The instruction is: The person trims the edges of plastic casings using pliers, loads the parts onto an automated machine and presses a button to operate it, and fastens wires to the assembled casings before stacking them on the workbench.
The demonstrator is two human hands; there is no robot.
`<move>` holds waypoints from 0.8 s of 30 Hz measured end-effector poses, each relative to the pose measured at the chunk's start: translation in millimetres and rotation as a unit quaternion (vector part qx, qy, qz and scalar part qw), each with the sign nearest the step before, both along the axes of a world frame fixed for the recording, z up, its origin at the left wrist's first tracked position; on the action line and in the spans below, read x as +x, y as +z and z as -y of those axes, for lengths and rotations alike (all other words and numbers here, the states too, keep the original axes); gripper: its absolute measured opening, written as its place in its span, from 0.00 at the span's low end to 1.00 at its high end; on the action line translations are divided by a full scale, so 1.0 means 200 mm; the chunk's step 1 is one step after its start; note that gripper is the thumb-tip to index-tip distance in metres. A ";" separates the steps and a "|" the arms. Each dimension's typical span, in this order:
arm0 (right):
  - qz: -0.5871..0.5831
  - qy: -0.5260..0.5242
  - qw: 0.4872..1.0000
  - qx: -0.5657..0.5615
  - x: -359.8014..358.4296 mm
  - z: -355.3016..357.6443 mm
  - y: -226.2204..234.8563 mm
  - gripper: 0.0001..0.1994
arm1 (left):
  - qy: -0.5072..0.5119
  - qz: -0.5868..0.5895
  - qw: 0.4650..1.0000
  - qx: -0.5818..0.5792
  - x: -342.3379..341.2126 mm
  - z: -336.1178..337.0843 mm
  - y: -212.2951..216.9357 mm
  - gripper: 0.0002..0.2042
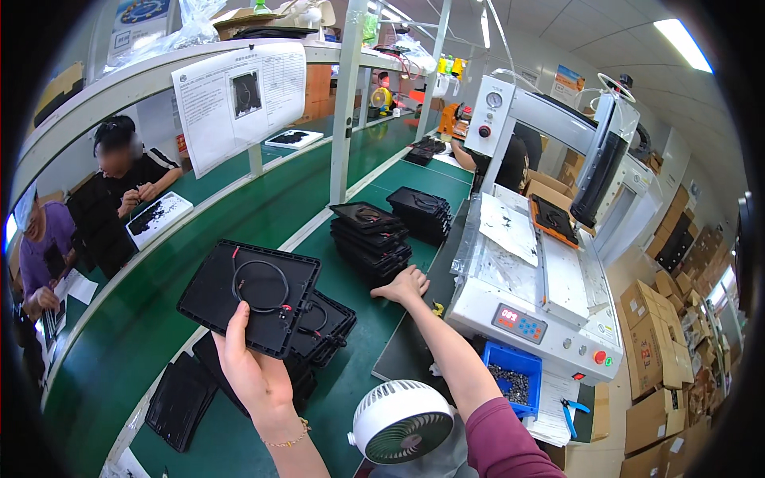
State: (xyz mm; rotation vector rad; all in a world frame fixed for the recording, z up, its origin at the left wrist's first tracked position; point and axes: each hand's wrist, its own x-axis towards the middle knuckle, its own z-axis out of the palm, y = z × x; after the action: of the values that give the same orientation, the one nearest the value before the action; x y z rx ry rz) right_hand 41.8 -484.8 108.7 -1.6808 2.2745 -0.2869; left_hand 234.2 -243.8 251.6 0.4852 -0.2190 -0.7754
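A black rectangular plastic panel (209, 280) with a coiled black cable and red wire ends is gripped by my left hand (253, 368), thumb on its face. Beneath and beside it lie similar black panels (331, 338) on the green bench. My right hand (405, 285) reaches forward, fingers spread, beside the base of a tall stack of black panels (368, 239); whether it touches the stack I cannot tell. Behind that stands a second stack (420, 213). Flat black pieces (182, 401) lie at the near left.
At right stands a white press machine (522, 295) with an orange fixture (554, 221) holding a black panel. Near it are a blue bin of small metal parts (512, 374), blue-handled cutters (570, 418) and a white fan (401, 422). Two people sit across the bench at left.
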 end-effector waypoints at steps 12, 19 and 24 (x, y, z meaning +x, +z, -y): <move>0.016 0.034 0.999 -0.039 0.16 -0.27 -0.07 0.71 | -0.019 0.010 1.000 -0.010 0.00 -0.05 0.00 0.16; 0.344 -0.077 0.927 -0.125 0.09 -0.33 0.13 0.66 | -0.014 -0.002 1.000 0.001 0.05 -0.04 -0.01 0.13; 0.181 0.142 0.936 -0.267 0.09 -0.11 0.41 0.57 | 0.004 -0.025 1.000 0.003 0.09 -0.03 -0.02 0.13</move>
State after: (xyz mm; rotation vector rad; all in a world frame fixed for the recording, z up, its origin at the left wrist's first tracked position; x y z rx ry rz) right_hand 59.9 -463.0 190.5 -1.9674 1.7448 -1.1235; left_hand 252.6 -238.8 247.3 0.4710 -0.1689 -0.7801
